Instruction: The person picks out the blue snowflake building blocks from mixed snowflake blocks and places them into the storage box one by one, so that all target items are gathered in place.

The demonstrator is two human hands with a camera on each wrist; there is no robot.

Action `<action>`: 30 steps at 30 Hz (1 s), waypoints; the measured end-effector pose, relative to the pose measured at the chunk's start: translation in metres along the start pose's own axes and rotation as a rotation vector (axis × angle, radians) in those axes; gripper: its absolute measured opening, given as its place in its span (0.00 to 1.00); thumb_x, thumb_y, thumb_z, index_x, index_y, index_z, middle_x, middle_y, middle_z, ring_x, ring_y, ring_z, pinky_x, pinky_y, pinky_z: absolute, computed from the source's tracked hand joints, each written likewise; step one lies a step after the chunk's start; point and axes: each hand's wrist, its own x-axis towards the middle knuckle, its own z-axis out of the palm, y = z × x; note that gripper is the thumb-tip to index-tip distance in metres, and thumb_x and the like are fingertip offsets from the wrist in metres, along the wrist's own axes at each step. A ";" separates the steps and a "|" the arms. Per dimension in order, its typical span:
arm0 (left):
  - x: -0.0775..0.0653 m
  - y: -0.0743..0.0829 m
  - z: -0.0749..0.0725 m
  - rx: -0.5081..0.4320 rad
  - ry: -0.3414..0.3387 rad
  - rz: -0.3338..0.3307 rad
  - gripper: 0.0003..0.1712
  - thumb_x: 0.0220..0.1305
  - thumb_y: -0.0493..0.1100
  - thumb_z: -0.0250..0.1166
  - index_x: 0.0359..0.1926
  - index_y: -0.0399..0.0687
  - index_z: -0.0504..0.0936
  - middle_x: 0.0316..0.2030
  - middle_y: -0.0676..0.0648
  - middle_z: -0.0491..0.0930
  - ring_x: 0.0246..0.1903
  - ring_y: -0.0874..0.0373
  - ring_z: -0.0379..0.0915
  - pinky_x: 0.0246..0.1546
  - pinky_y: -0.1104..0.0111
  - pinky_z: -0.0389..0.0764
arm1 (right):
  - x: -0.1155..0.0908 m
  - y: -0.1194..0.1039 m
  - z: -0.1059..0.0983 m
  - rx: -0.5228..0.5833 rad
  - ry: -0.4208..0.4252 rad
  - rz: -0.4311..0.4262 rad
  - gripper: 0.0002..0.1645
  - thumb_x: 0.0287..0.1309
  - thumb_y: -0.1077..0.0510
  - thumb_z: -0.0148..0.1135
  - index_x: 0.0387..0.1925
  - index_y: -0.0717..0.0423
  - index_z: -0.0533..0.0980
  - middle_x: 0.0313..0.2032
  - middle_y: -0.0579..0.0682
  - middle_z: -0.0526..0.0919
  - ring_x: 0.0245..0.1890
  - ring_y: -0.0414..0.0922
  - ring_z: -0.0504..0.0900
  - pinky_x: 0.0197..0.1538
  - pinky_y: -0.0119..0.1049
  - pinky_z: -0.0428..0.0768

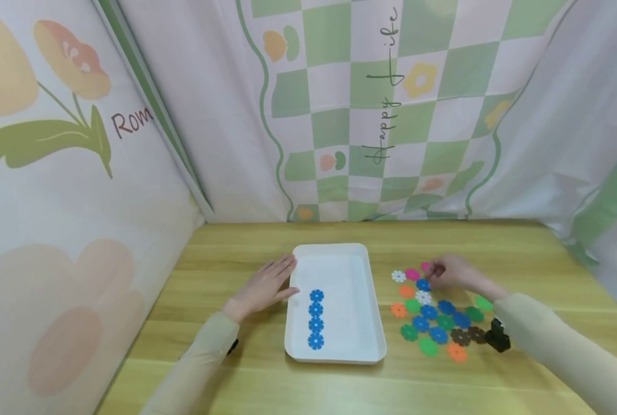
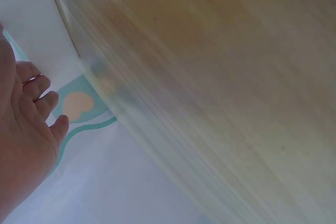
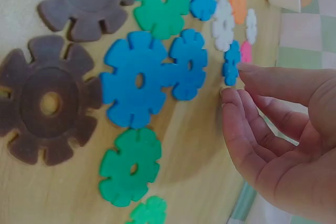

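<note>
A white tray lies on the table with a row of blue snowflake discs inside, along its left side. My left hand rests at the tray's left rim, fingers extended; in the left wrist view this hand holds nothing. To the right of the tray, my right hand is low over the far end of a scatter of discs. Its thumb and fingers are bent and apart, close to a blue disc. Whether the thumb tip touches that disc I cannot tell. A pink disc is just beyond.
The loose discs include orange, green, brown and white ones, some touching each other. A wrist camera sits beside the brown discs. Patterned curtains hang behind the wooden table.
</note>
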 end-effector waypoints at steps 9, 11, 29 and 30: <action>-0.002 0.003 -0.002 -0.023 -0.014 -0.008 0.45 0.74 0.67 0.44 0.78 0.43 0.48 0.79 0.44 0.47 0.78 0.49 0.45 0.79 0.52 0.53 | 0.003 0.004 0.003 -0.050 -0.005 0.021 0.19 0.49 0.65 0.70 0.43 0.71 0.78 0.37 0.60 0.83 0.37 0.46 0.81 0.41 0.38 0.84; -0.002 0.003 -0.002 -0.026 -0.010 -0.007 0.45 0.74 0.67 0.44 0.78 0.43 0.49 0.79 0.44 0.48 0.78 0.49 0.45 0.78 0.52 0.53 | 0.004 0.004 0.003 -0.062 -0.005 0.028 0.19 0.49 0.64 0.70 0.43 0.71 0.78 0.37 0.60 0.83 0.37 0.47 0.81 0.42 0.40 0.85; 0.000 0.002 -0.003 -0.030 -0.020 -0.017 0.45 0.74 0.67 0.45 0.78 0.44 0.48 0.79 0.45 0.47 0.79 0.49 0.44 0.79 0.53 0.52 | 0.006 0.004 0.007 -0.085 0.010 -0.009 0.19 0.50 0.59 0.74 0.38 0.67 0.77 0.33 0.54 0.82 0.33 0.43 0.77 0.36 0.34 0.79; 0.000 0.002 -0.003 -0.033 -0.020 -0.017 0.45 0.74 0.67 0.45 0.78 0.44 0.48 0.79 0.45 0.47 0.79 0.49 0.44 0.79 0.53 0.52 | 0.006 0.003 0.007 -0.079 0.011 -0.003 0.18 0.50 0.59 0.74 0.37 0.67 0.76 0.33 0.54 0.81 0.33 0.43 0.77 0.36 0.34 0.79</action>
